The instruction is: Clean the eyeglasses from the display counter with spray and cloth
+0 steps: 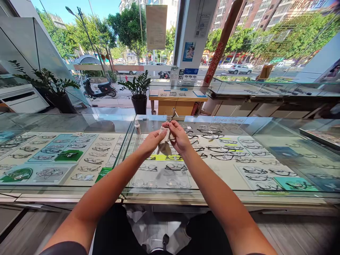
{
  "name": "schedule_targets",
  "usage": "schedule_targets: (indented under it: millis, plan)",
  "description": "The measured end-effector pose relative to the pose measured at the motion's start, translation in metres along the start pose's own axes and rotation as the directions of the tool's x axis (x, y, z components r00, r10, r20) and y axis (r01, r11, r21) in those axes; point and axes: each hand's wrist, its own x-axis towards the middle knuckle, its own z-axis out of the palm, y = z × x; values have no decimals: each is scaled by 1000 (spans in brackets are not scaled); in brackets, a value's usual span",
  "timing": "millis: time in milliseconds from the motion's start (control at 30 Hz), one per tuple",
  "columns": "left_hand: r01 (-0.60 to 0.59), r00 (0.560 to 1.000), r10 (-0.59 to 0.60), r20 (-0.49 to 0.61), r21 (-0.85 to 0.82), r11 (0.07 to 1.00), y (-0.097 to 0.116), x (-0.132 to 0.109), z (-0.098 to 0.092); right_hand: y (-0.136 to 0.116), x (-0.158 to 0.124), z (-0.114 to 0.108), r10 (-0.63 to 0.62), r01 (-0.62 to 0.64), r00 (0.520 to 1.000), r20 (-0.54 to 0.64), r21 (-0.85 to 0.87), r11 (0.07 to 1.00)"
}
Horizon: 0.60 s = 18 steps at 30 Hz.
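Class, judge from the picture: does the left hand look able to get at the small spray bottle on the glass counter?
Probably yes. The spray bottle stands just left of the left hand, nothing between them, though that hand now holds the cloth.

An optician's shop: glass display counters [212,122] hold rows of spectacle frames [220,141] beside street windows.

glasses [172,118] mostly hidden by cloth [165,141] and fingers [175,127], bottle [137,127] label too small to read
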Motion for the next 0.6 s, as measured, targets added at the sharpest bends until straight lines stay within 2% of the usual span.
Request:
schedule_targets:
  millis: [133,300,400,600]
  plan:
    - [6,998,-4,67,-37,999,6,-5,3,-1,0,0,-20,20,1000,-2,16,1000]
    - [-39,998,42,53,-48,998,15,-8,5,-2,-4,3,3,-4,1000,20,30,1000]
    - [-81,996,82,23,-36,996,18,-8,6,-3,-7,7,25,-26,999,32,36,999]
    - [-181,977,185,-109,51,982,14,-3,4,-2,-12,13,35,-34,998,48,-24,999]
